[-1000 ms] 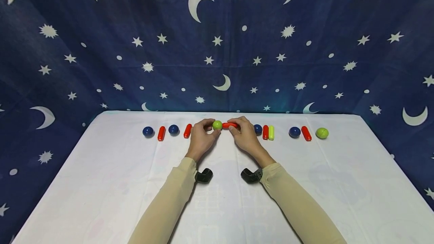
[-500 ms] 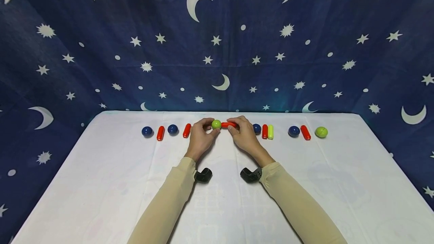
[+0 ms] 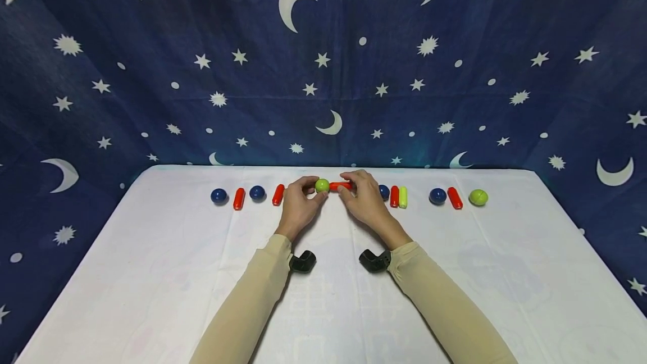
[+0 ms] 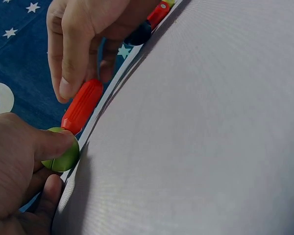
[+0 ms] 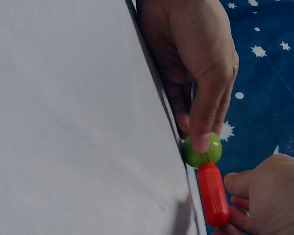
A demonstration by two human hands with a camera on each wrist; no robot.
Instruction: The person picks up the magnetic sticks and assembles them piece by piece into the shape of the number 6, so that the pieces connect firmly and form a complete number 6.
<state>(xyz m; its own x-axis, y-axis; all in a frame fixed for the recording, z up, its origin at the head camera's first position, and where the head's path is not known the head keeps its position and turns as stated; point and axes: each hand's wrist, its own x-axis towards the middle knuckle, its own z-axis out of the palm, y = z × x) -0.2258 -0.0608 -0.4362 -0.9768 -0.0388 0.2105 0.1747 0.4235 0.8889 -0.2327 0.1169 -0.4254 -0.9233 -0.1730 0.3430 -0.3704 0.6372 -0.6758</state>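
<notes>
Near the far edge of the white table, my left hand (image 3: 299,205) pinches a glossy green ball (image 3: 322,185) between thumb and fingers. A red rounded cylinder (image 3: 340,186), ridged along its length, lies end-on against the ball's right side. Around the cylinder's other end is my right hand (image 3: 367,201), its thumb and fingers spread a little apart from it. In the left wrist view the red cylinder (image 4: 82,106) touches the green ball (image 4: 66,159) beside my left thumb. The right wrist view has my right thumb just off the red cylinder (image 5: 213,195).
Left of the hands lie blue balls (image 3: 219,196) and red cylinders (image 3: 239,199) in a row. To the right are a partly hidden blue ball (image 3: 384,192), a red and a yellow-green cylinder (image 3: 402,197), another blue ball (image 3: 437,196), red cylinder (image 3: 455,198) and green ball (image 3: 478,197). A starry curtain (image 3: 323,77) hangs behind.
My right fingers have lifted and spread slightly away from the red cylinder. The left hand, the green ball and the rest of the row stay where they were.
</notes>
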